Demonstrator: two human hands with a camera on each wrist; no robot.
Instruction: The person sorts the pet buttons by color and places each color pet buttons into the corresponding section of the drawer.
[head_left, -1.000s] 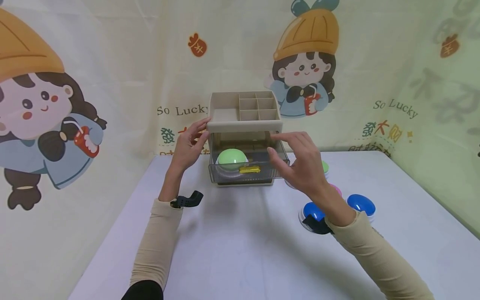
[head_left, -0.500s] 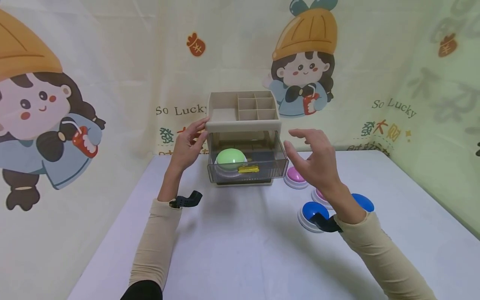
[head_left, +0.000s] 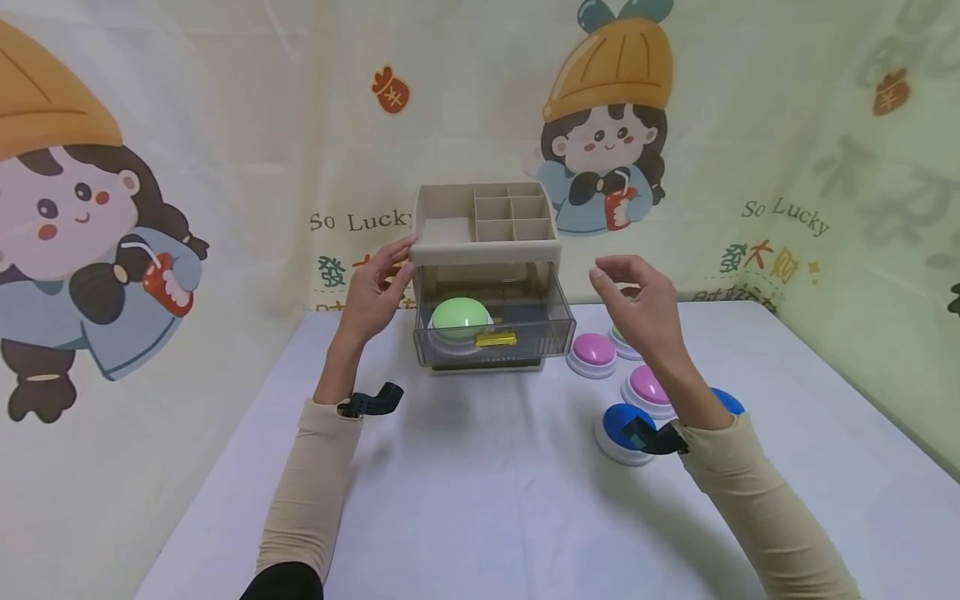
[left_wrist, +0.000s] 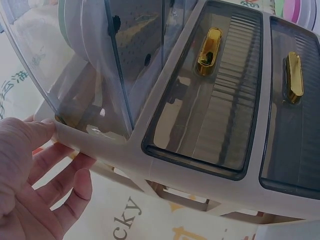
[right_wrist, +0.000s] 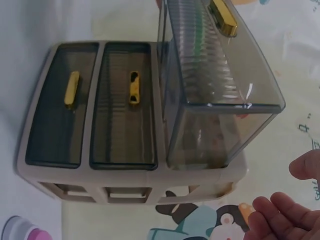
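Note:
A beige desktop drawer cabinet [head_left: 487,254] stands at the back of the table. Its clear top drawer [head_left: 555,340], with a gold handle [head_left: 497,339], is pulled out and holds a green-domed push button with a white base [head_left: 460,313]. My left hand [head_left: 371,292] rests at the cabinet's left side; in the left wrist view its thumb [left_wrist: 37,131] touches the frame's corner, with the other fingers along the side. My right hand [head_left: 641,300] hangs in the air right of the cabinet, holding nothing, fingers loosely bent and thumb apart.
To the cabinet's right stand pink push buttons [head_left: 593,350], a blue push button [head_left: 621,437] under the right wrist, and another blue one [head_left: 729,401] partly behind the forearm. A green one [head_left: 621,340] is mostly hidden by the right hand. Two lower drawers [right_wrist: 122,105] are closed.
My right hand has left the drawer's right edge and moved right, over the push buttons. My left hand stays at the cabinet; the drawer and its green button have not moved.

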